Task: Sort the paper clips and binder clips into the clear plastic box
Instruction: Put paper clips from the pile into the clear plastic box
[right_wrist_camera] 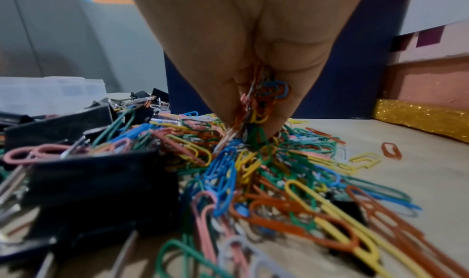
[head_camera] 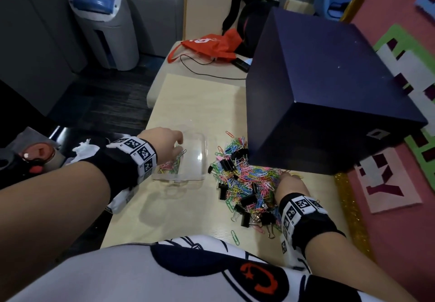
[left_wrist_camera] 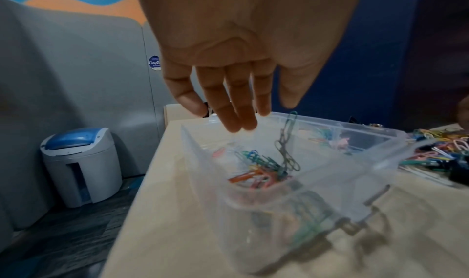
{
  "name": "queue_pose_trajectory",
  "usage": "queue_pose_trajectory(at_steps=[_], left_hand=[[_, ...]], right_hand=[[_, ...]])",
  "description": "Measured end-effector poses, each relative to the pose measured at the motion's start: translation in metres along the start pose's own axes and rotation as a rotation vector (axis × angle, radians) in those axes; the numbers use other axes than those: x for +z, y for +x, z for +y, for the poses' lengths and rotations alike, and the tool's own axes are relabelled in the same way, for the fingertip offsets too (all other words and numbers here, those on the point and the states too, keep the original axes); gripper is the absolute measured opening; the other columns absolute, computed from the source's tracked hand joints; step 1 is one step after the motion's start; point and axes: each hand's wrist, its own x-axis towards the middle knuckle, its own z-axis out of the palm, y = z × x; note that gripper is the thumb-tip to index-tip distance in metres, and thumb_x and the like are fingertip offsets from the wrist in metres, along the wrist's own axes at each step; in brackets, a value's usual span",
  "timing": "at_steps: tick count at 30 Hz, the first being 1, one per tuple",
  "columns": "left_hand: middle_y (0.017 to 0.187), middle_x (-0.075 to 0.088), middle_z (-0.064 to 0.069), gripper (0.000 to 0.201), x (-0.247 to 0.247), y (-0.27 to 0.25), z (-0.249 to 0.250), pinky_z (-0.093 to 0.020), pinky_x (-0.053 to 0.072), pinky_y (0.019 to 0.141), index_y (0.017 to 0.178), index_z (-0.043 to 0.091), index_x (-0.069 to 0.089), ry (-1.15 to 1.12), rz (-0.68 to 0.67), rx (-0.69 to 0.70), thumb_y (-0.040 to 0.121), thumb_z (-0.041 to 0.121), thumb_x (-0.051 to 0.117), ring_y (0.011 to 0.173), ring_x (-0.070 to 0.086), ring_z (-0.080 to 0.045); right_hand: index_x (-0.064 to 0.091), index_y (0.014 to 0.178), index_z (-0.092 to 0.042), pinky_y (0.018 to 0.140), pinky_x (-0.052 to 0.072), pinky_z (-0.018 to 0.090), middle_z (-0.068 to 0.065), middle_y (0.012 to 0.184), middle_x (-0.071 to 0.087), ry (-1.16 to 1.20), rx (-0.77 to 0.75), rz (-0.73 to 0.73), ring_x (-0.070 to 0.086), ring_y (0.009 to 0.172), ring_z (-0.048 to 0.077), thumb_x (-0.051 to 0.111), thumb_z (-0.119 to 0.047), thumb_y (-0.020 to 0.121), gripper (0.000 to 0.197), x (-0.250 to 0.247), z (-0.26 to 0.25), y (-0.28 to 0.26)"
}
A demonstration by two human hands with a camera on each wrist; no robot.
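A clear plastic box (head_camera: pixel 203 151) sits on the pale table, with several coloured paper clips (head_camera: pixel 170 165) in its near-left corner. My left hand (head_camera: pixel 179 143) hovers over it, fingers straight and spread, holding nothing. In the left wrist view a linked string of green clips (left_wrist_camera: pixel 286 142) stands just under the thumb of that hand (left_wrist_camera: pixel 264 115), reaching down to the clips in the box (left_wrist_camera: pixel 342 126). To the right lies a mixed pile of paper clips (head_camera: pixel 254 179) and black binder clips (head_camera: pixel 228 163). My right hand (head_camera: pixel 288 180) is in the pile's right side, pinching a bunch of paper clips (right_wrist_camera: pixel 261 101) between its fingers (right_wrist_camera: pixel 228 109).
A big dark blue box (head_camera: pixel 329 90) stands right behind the pile. Gold glitter trim (head_camera: pixel 348 207) edges the table on the right. An orange bag (head_camera: pixel 211 45) and a black bag lie at the far end. A grey waste bin (head_camera: pixel 106 28) stands on the floor to the left.
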Motion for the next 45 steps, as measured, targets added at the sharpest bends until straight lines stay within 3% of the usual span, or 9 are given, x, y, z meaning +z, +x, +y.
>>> queue_pose_trajectory(at_steps=[5, 9, 13, 21, 24, 28, 33, 36, 45], left_hand=[[0.117, 0.057, -0.003, 0.035, 0.012, 0.011, 0.020, -0.034, 0.047, 0.086, 0.125, 0.030, 0.053, 0.010, -0.112, 0.048, 0.091, 0.030, 0.058, 0.106, 0.057, -0.023], [0.100, 0.067, -0.003, 0.013, 0.013, 0.013, 0.012, -0.032, 0.050, 0.079, 0.098, 0.021, 0.064, -0.108, 0.044, -0.025, 0.088, 0.019, 0.056, 0.095, 0.060, -0.023], [0.115, 0.057, -0.001, 0.019, 0.008, 0.007, -0.005, -0.034, 0.049, 0.080, 0.106, 0.026, 0.060, -0.103, 0.079, -0.025, 0.087, 0.027, 0.058, 0.099, 0.058, -0.024], [0.103, 0.061, 0.013, 0.040, -0.003, -0.018, 0.004, -0.037, 0.037, 0.092, 0.108, 0.036, 0.058, 0.463, -0.450, 0.185, 0.074, 0.056, 0.067, 0.105, 0.055, -0.017], [0.091, 0.058, 0.007, 0.023, 0.005, -0.022, 0.019, -0.038, 0.039, 0.095, 0.108, 0.027, 0.061, 0.501, -0.395, 0.239, 0.087, 0.031, 0.053, 0.098, 0.059, -0.020], [0.090, 0.062, 0.006, 0.021, 0.019, -0.027, 0.036, -0.031, 0.044, 0.084, 0.096, 0.024, 0.061, 0.321, -0.298, 0.329, 0.087, 0.041, 0.053, 0.088, 0.059, -0.019], [0.104, 0.063, 0.009, 0.021, 0.010, -0.019, 0.028, -0.031, 0.048, 0.082, 0.102, 0.032, 0.063, 0.058, -0.094, 0.324, 0.088, 0.044, 0.054, 0.097, 0.060, -0.017], [0.115, 0.055, 0.003, 0.020, -0.001, -0.007, 0.003, -0.038, 0.046, 0.085, 0.107, 0.030, 0.060, 0.086, 0.062, 0.168, 0.089, 0.036, 0.054, 0.106, 0.054, -0.022], [0.138, 0.042, 0.004, 0.036, 0.012, 0.006, -0.030, -0.042, 0.043, 0.093, 0.130, 0.039, 0.047, 0.067, -0.015, 0.054, 0.094, 0.034, 0.049, 0.120, 0.049, -0.023]], right_hand=[[0.044, 0.134, -0.011, 0.095, 0.046, 0.040, 0.015, 0.132, 0.046, -0.041, 0.000, -0.040, 0.052, 0.119, 0.034, 0.048, -0.005, 0.089, 0.045, -0.004, -0.003, 0.002], [0.044, 0.134, -0.009, 0.095, 0.045, 0.041, 0.016, 0.134, 0.044, -0.070, 0.007, -0.053, 0.052, 0.119, 0.034, 0.050, -0.006, 0.090, 0.044, -0.006, -0.006, 0.003], [0.044, 0.133, -0.009, 0.092, 0.047, 0.040, 0.016, 0.131, 0.046, -0.077, 0.004, -0.044, 0.053, 0.116, 0.034, 0.050, -0.007, 0.090, 0.044, -0.005, -0.005, 0.002], [0.051, 0.124, -0.005, 0.089, 0.048, 0.037, 0.018, 0.125, 0.053, -0.084, -0.021, -0.005, 0.056, 0.113, 0.032, 0.054, -0.005, 0.088, 0.037, -0.021, -0.005, -0.006], [0.053, 0.123, -0.008, 0.085, 0.047, 0.034, 0.017, 0.125, 0.054, -0.056, -0.033, 0.005, 0.057, 0.112, 0.032, 0.059, -0.006, 0.086, 0.038, -0.037, -0.010, -0.008], [0.058, 0.119, -0.012, 0.084, 0.049, 0.030, 0.013, 0.118, 0.061, 0.083, -0.107, -0.007, 0.060, 0.108, 0.028, 0.060, -0.009, 0.086, 0.033, -0.062, -0.023, -0.018], [0.059, 0.078, -0.024, 0.058, 0.053, 0.023, 0.000, 0.086, 0.069, 0.460, -0.334, 0.017, 0.067, 0.066, 0.012, 0.068, -0.014, 0.085, 0.015, -0.065, -0.054, -0.047], [0.063, 0.083, -0.022, 0.078, 0.054, 0.028, -0.001, 0.093, 0.068, 0.483, -0.480, 0.004, 0.066, 0.082, 0.017, 0.071, -0.022, 0.082, 0.008, -0.063, -0.083, -0.058], [0.060, 0.120, -0.021, 0.092, 0.042, 0.027, 0.007, 0.120, 0.060, 0.217, -0.824, -0.080, 0.057, 0.109, 0.024, 0.061, -0.026, 0.089, 0.031, -0.042, -0.154, -0.091]])
